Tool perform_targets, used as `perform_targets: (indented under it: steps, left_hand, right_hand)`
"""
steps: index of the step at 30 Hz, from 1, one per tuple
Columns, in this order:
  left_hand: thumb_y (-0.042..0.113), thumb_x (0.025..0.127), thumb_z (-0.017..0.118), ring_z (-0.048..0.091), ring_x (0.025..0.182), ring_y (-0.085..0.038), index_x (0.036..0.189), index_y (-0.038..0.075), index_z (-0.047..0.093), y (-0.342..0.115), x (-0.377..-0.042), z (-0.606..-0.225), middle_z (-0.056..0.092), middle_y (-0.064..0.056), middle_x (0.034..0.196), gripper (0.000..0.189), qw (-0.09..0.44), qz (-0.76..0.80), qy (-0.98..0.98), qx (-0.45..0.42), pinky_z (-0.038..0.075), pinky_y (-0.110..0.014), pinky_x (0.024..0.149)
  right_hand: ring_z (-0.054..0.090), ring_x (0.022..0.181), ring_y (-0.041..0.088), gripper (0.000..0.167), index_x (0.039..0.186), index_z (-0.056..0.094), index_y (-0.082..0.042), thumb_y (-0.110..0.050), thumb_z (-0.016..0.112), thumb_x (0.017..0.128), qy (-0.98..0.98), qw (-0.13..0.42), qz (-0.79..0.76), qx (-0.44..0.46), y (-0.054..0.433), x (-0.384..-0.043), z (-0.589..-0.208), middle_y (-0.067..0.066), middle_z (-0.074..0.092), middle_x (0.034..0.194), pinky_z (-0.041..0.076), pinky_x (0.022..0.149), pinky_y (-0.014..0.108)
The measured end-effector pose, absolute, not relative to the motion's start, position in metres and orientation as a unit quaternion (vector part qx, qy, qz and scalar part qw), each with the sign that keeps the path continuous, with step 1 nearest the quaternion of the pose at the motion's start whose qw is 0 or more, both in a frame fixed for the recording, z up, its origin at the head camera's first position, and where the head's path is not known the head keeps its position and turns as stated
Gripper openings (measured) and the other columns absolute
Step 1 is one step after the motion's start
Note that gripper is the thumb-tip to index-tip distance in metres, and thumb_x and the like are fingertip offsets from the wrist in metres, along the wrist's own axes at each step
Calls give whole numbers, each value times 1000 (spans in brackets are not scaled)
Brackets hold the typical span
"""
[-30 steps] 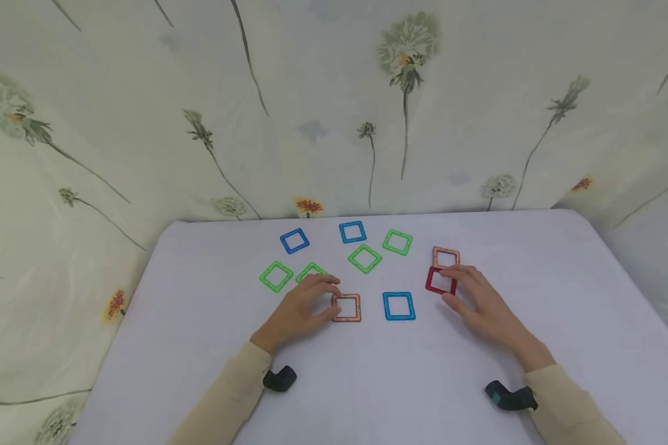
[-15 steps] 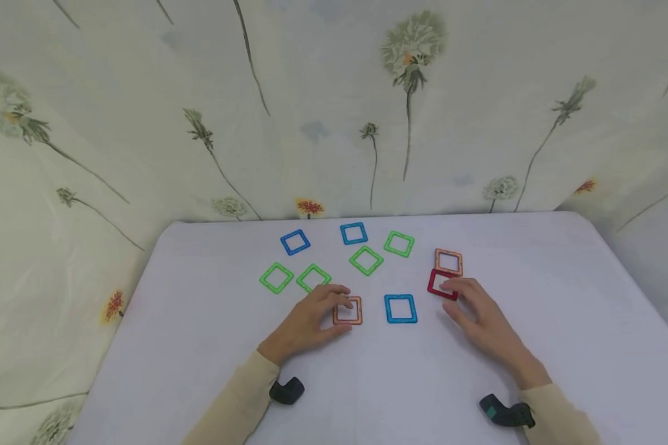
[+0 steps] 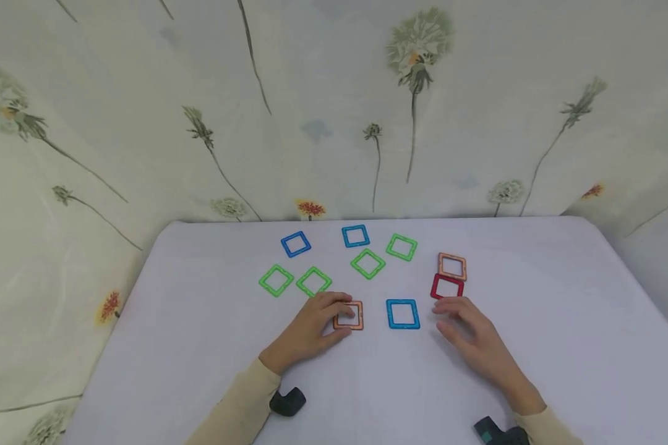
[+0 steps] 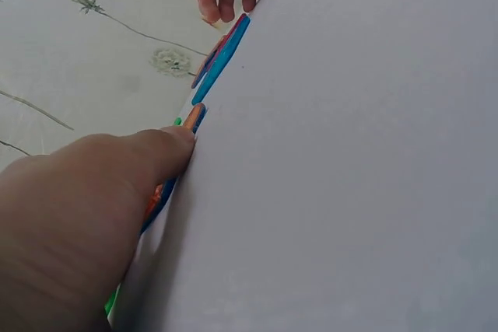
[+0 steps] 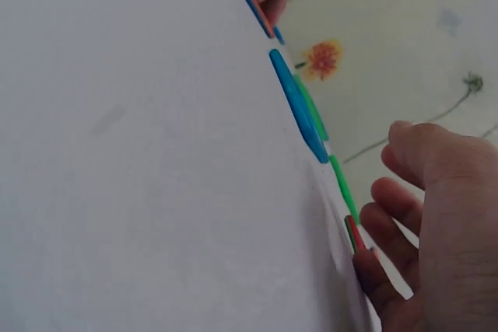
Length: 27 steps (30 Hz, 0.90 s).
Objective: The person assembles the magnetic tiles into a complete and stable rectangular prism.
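My left hand point(image 3: 315, 324) holds an orange square magnetic tile point(image 3: 362, 316) flat on the table. Its thumb lies at the near edge, with fingers bent over the frame's left part; a blue layer shows under the orange in the left wrist view. To the right lies a light-blue square tile point(image 3: 403, 327), untouched. My right hand point(image 3: 479, 340) hovers close to the table, fingers loosely bent and holding nothing. Just beyond its fingertips sits a red tile point(image 3: 435, 287), its far edge against another orange tile point(image 3: 439, 266).
Two green tiles point(image 3: 267, 274) point(image 3: 322, 288) lie beyond my left hand. Further back are two more green tiles point(image 3: 376, 272) point(image 3: 409, 256) and two blue ones point(image 3: 296, 254) point(image 3: 355, 245). A flowered cloth point(image 3: 334, 167) rises behind the white table point(image 3: 367, 395).
My right hand has drawn back toward me, off the red tile, which stays by the orange one. The left hand has shifted slightly nearer and further right over its orange tile.
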<state>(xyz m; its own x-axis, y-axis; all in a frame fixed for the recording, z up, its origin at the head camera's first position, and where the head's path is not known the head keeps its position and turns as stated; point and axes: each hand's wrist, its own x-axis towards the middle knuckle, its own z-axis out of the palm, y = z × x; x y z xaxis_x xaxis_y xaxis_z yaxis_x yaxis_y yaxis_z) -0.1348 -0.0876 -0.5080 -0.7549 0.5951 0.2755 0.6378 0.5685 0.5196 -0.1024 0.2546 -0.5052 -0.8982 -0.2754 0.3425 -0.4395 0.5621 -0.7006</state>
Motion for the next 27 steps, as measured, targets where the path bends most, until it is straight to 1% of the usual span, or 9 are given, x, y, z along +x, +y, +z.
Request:
perform_targets:
  steps: [6,13,16,21,27]
  left_hand:
    - [30,88,67,43,127,-12,107,23,63,-86,-130,-506,52,4,133,20,36,-322,-882,-343,40,-35,105]
    - [28,88,68,44,126,-11,105,23,64,-85,-130,-505,54,4,132,19,42,-328,-883,-333,40,-34,104]
    - [28,87,68,45,124,-11,106,23,64,-84,-132,-506,54,4,131,20,48,-328,-882,-334,41,-33,103]
    - [29,88,67,44,124,-11,105,24,64,-81,-133,-506,53,4,132,19,48,-328,-887,-322,41,-33,103]
    - [25,87,68,44,124,-13,103,24,65,-78,-135,-506,54,3,132,16,58,-338,-883,-321,41,-34,102]
  right_hand:
    - [45,118,2,32,111,62,-19,-10,72,82,-880,72,423,206,248,-95,-504,-2,55,123,28,102,3]
    - [45,119,6,33,110,63,-18,-9,74,81,-874,74,431,214,247,-97,-504,1,55,124,27,104,4]
    - [43,123,6,33,111,62,-21,-13,74,81,-878,68,423,211,245,-97,-505,-1,53,130,26,104,4]
    - [37,132,12,35,114,59,-27,-23,74,82,-891,51,400,210,243,-98,-508,-1,46,142,21,107,3]
    - [36,133,17,39,114,59,-25,-22,76,80,-893,64,384,226,239,-100,-510,2,45,143,19,108,4]
